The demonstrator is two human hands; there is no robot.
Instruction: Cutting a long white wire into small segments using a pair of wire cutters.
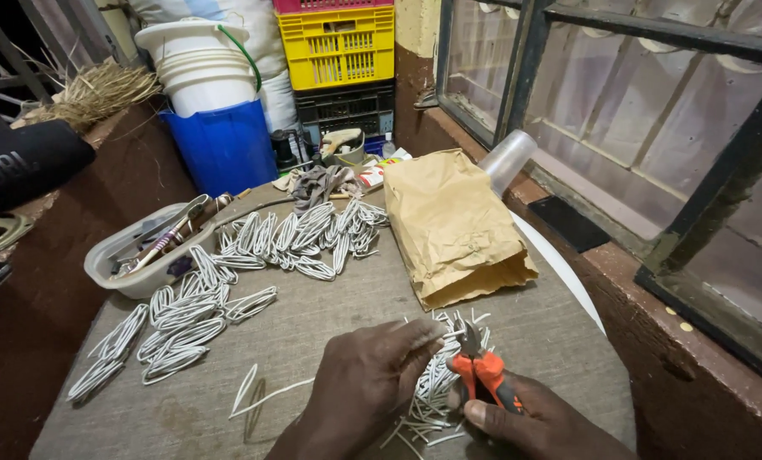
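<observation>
Right hand (530, 422) is gripping the orange pliers (481, 375) closed-fisted while the left hand (368, 379) is pinching a white wire (428, 341) up to the tip, right over the near wire pile (436, 400) catching cut bits.

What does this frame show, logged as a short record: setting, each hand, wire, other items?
setting: cloth-covered table beside a barred window
left hand: pinches a white wire piece at the plier jaws
right hand: grips orange-handled pliers
cut pieces: loose heap under both hands
bent wire loops: rows across the table's far and left parts
other items: brown paper bag, tool tray, stacked buckets, yellow crate
</observation>
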